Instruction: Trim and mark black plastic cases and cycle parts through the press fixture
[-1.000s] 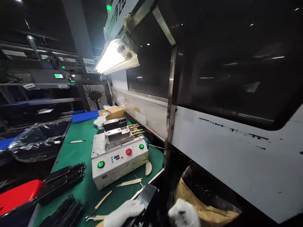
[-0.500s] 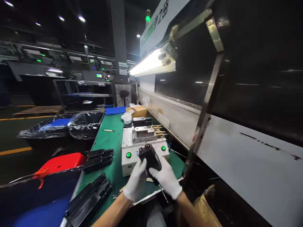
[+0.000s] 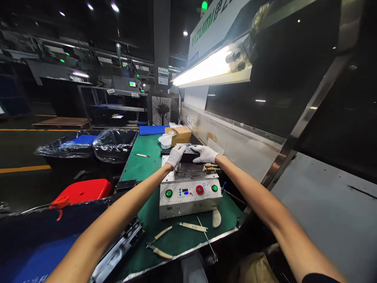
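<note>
Both hands wear white gloves and reach out to the top of a white machine (image 3: 190, 206) with green buttons and a red one. My left hand (image 3: 176, 155) closes on the left part of a black plastic part (image 3: 188, 157). My right hand (image 3: 204, 153) holds the same part by its right side. The part lies level over the metal fixture, whose upper side is largely hidden by the hands. Brass fittings (image 3: 211, 168) stick out right of the fixture.
Pliers (image 3: 160, 245), a labelled tool (image 3: 193, 226) and a thin rod lie on the green tabletop (image 3: 147, 196) in front. Black parts (image 3: 118, 251) sit under my left forearm. Left are a red lid (image 3: 85, 190) and lined bins; a cardboard box (image 3: 181, 135) stands behind.
Both hands have moved forward from in front of the machine to its fixture, carrying the black part. The front buttons and the tools on the mat now show. The view has shifted.
</note>
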The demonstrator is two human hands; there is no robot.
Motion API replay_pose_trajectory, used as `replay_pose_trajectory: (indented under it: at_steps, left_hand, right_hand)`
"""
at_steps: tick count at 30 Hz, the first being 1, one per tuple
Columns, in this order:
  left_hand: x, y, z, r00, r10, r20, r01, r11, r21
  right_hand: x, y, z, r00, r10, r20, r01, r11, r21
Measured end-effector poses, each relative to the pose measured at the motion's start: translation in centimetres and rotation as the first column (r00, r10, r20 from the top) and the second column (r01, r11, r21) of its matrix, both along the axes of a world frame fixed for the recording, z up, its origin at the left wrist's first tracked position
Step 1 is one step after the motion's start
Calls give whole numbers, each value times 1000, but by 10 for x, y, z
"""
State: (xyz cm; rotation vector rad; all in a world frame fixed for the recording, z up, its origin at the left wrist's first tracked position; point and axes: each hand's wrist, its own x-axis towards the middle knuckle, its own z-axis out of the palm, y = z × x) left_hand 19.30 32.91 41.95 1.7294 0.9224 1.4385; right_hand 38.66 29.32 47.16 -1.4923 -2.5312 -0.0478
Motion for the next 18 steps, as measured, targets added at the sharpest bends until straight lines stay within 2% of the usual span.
replay_pose_trajectory:
  at_steps: [5, 9, 12, 15, 18]
  left_hand:
    - [-5, 6, -23, 999, -24, 24, 25, 999, -40]
    - [-9, 1, -38, 1000, 7, 2, -7, 997, -82]
    - [-2, -4, -36, 1000, 22, -22, -24, 994, -107]
    - [3, -8, -30, 998, 48, -27, -51, 993, -110]
    - [3, -9, -28, 996, 74, -41, -79, 989, -124]
  right_hand:
    - [-3, 7, -17, 998, 19, 64, -19, 1000, -1]
    - [-6, 6, -35, 994, -33, 104, 22, 994, 109]
    - [-3, -1, -47, 995, -84, 44, 76, 983, 167]
    - [0, -6, -56, 996, -84, -1, 82, 975, 208]
    - [0, -6, -57, 997, -76, -9, 77, 980, 181]
